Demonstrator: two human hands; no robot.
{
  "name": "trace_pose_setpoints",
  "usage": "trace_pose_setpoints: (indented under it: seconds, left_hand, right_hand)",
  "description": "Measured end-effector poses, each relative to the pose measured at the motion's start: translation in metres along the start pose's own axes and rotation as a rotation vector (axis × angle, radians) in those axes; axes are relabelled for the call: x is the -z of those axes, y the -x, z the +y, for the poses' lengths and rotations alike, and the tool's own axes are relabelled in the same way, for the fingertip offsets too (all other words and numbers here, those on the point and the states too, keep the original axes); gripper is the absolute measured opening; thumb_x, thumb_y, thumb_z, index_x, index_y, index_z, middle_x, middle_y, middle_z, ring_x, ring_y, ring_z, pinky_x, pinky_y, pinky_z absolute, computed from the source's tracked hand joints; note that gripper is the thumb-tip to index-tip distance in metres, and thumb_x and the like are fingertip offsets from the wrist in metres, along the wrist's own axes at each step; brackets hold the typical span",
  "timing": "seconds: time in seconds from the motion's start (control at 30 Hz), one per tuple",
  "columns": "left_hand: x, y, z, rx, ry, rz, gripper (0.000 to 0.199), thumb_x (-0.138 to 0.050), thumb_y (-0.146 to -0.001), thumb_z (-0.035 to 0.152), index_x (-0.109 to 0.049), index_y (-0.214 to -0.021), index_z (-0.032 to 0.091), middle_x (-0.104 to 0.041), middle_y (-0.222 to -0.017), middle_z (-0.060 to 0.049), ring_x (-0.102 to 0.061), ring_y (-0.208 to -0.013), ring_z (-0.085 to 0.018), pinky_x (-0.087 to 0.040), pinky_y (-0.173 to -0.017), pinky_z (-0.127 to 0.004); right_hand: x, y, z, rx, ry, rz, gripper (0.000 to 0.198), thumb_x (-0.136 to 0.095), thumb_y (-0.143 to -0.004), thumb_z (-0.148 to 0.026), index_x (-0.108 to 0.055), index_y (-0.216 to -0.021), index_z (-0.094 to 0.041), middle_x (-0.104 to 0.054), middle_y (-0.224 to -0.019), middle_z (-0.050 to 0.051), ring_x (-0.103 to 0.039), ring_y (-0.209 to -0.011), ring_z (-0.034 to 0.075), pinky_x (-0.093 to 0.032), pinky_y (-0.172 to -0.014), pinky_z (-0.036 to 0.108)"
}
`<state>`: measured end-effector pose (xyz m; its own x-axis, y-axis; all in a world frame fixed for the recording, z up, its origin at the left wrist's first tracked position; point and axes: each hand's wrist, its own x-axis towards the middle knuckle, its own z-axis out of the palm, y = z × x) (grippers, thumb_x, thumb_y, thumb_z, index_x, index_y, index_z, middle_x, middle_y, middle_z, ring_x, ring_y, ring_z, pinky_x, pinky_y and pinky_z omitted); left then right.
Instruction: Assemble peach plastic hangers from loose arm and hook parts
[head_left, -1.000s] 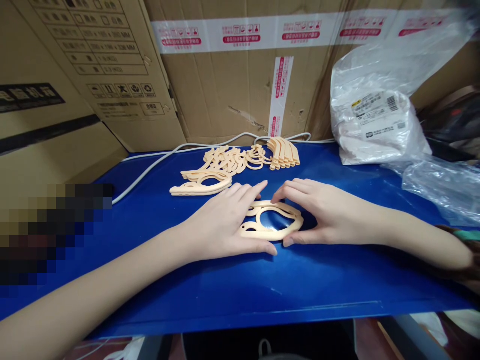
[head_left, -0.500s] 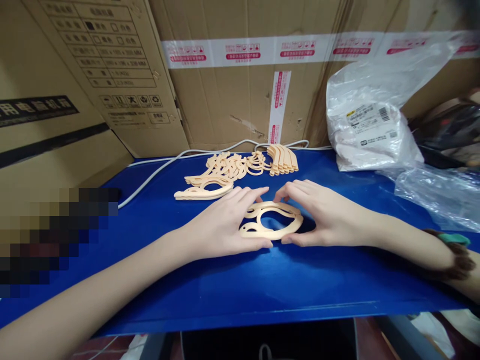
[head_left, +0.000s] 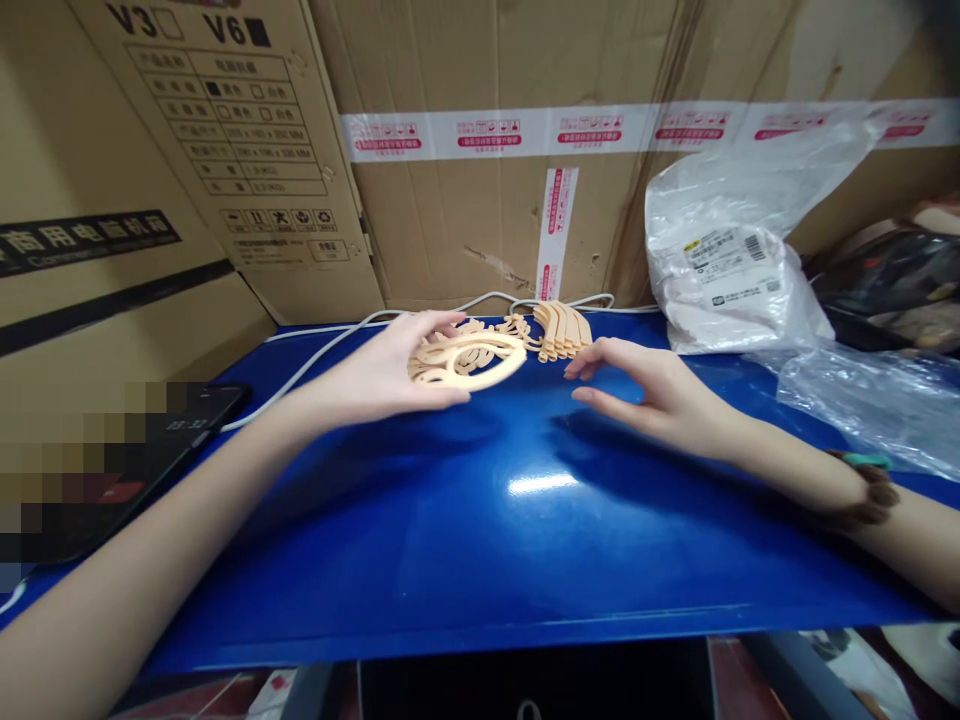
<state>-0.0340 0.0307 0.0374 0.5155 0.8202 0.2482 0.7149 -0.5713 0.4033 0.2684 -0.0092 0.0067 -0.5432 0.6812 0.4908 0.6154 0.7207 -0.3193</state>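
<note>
My left hand (head_left: 382,372) holds a pale orange oval plastic piece (head_left: 469,360) with cut-out loops, lifted above the blue table top (head_left: 480,520) and carried toward the far left. My right hand (head_left: 645,390) hovers just above the blue surface with fingers apart and nothing in it. Behind the held piece lies a pile of similar pale orange plastic parts (head_left: 517,328). A row of curved orange strips (head_left: 564,330) stands beside them at the back.
Large cardboard boxes (head_left: 480,160) wall off the back and left. A white cable (head_left: 315,345) runs along the table's rear. Plastic bags (head_left: 735,270) lie at the right. A dark phone (head_left: 142,440) rests at the left edge.
My left hand lifted the oval piece off the table and carried it back and left. My right hand let go of it and opened. The camera tilted up slightly.
</note>
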Motion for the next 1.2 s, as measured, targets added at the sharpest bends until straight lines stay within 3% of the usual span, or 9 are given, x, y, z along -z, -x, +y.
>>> trace_pose_setpoints:
  seconds: [0.17, 0.3, 0.83, 1.2]
  left_hand:
    - [0.028, -0.005, -0.037, 0.124, 0.009, -0.123, 0.086, -0.071, -0.068, 0.061, -0.044, -0.141, 0.025, -0.057, -0.132, -0.007, -0.055, -0.119, -0.029, -0.042, -0.106, -0.043]
    - [0.031, -0.006, -0.052, 0.189, -0.002, -0.192, 0.091, -0.072, -0.064, 0.061, -0.041, -0.143, 0.029, -0.058, -0.133, -0.007, -0.056, -0.12, -0.03, -0.042, -0.106, -0.043]
    - [0.025, -0.004, -0.049, 0.173, -0.034, -0.275, 0.089, -0.07, -0.068, 0.061, -0.039, -0.144, 0.028, -0.052, -0.141, -0.006, -0.053, -0.126, -0.027, -0.043, -0.105, -0.037]
    - [0.026, -0.004, -0.051, 0.169, -0.006, -0.275, 0.09, -0.072, -0.068, 0.058, -0.038, -0.145, 0.028, -0.053, -0.141, -0.008, -0.054, -0.125, -0.029, -0.043, -0.105, -0.041]
  right_hand:
    - [-0.008, 0.0, 0.011, -0.01, 0.069, -0.223, 0.027, -0.053, -0.093, -0.039, -0.058, -0.113, -0.021, -0.061, -0.114, 0.008, -0.058, -0.107, 0.022, -0.046, -0.093, 0.037]
    - [-0.011, 0.0, 0.012, -0.002, 0.071, -0.274, 0.029, -0.052, -0.093, -0.04, -0.059, -0.114, -0.021, -0.061, -0.116, 0.009, -0.058, -0.11, 0.023, -0.046, -0.096, 0.038]
    - [-0.012, 0.001, 0.012, 0.009, 0.106, -0.313, 0.03, -0.047, -0.096, -0.039, -0.059, -0.115, -0.02, -0.059, -0.118, 0.01, -0.057, -0.109, 0.023, -0.046, -0.096, 0.04]
    - [-0.012, 0.001, 0.011, 0.022, 0.095, -0.302, 0.028, -0.047, -0.095, -0.039, -0.061, -0.113, -0.021, -0.061, -0.116, 0.01, -0.059, -0.107, 0.024, -0.047, -0.095, 0.042]
